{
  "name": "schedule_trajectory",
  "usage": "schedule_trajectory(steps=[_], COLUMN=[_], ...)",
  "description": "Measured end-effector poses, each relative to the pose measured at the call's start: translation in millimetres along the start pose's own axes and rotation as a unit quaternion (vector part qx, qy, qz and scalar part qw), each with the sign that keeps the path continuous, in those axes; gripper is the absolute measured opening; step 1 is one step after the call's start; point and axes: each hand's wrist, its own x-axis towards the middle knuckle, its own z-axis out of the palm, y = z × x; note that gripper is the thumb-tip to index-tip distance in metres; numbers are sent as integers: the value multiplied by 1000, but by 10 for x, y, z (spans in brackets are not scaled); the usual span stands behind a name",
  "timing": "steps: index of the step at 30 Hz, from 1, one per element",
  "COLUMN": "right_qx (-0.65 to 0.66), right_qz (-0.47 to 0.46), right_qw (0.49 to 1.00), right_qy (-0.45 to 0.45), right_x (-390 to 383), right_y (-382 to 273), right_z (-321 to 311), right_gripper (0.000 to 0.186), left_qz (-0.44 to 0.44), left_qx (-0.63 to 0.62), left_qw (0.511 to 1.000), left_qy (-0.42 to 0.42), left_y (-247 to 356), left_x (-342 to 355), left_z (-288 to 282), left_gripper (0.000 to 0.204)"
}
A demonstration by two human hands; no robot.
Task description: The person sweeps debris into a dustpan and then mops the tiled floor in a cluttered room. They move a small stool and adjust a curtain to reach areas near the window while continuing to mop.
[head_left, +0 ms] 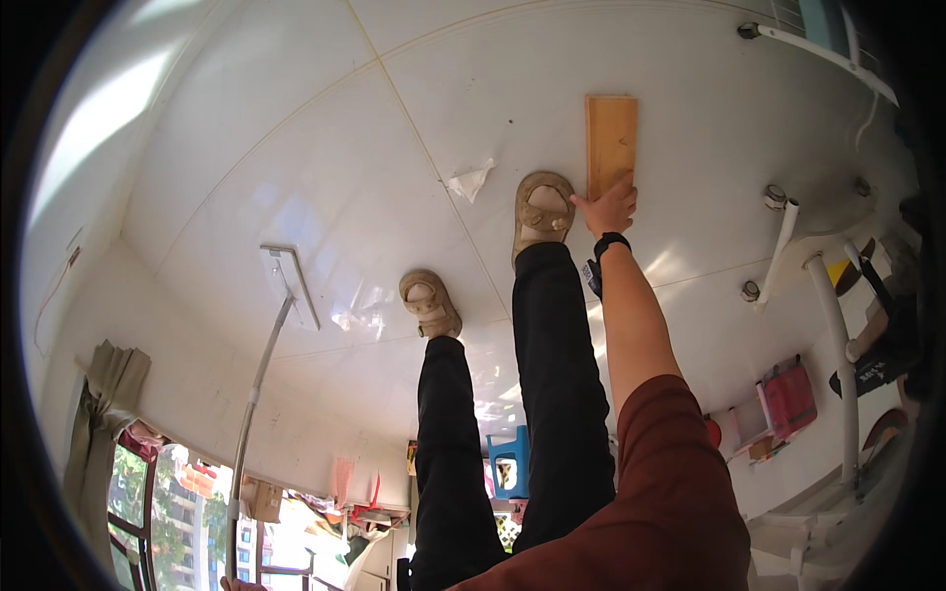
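Observation:
My right hand (613,207), with a dark band on its wrist, reaches down to the floor beside my right shoe. Its fingers are closed on the near end of a flat, rectangular, orange-brown board (611,138) that appears to lie on the floor. At the lower left edge, a small part of my left hand (241,584) shows around the pole of a flat mop. The mop's rectangular head (291,286) rests on the floor to the left of my feet. Most of the left hand is outside the picture.
A crumpled white tissue (471,181) lies on the pale tiled floor (325,158) near my shoes. White furniture legs on casters (783,251) stand at the right. A blue stool (509,461) shows behind my legs, and a curtain (106,414) hangs by the window.

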Motion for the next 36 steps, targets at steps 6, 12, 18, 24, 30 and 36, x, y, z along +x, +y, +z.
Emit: schedule_trajectory(steps=[6, 12, 18, 24, 30, 36], right_qx=[41, 57, 140, 585, 474, 336], right_qz=[-93, -22, -68, 81, 36, -169], right_qw=[994, 997, 987, 732, 776, 922], right_qy=[29, 47, 42, -339, -415, -90], right_x=[205, 195, 39, -275, -570, -669], right_y=[263, -14, 84, 85, 10, 92], right_z=[-49, -84, -229, -1185, -2001, -2765], right_gripper=[121, 114, 109, 76, 67, 99], left_qz=[89, 45, 126, 69, 13, 22], left_qx=[428, 460, 458, 505, 267, 417], left_qw=[899, 886, 879, 859, 964, 909], left_qy=[24, -39, 46, 48, -1, 11], left_y=[-511, -724, -620, -28, 80, -588], left_x=[244, 365, 346, 516, 743, 768], left_z=[253, 294, 240, 120, -207, -270], left_gripper=[22, 26, 21, 24, 28, 23])
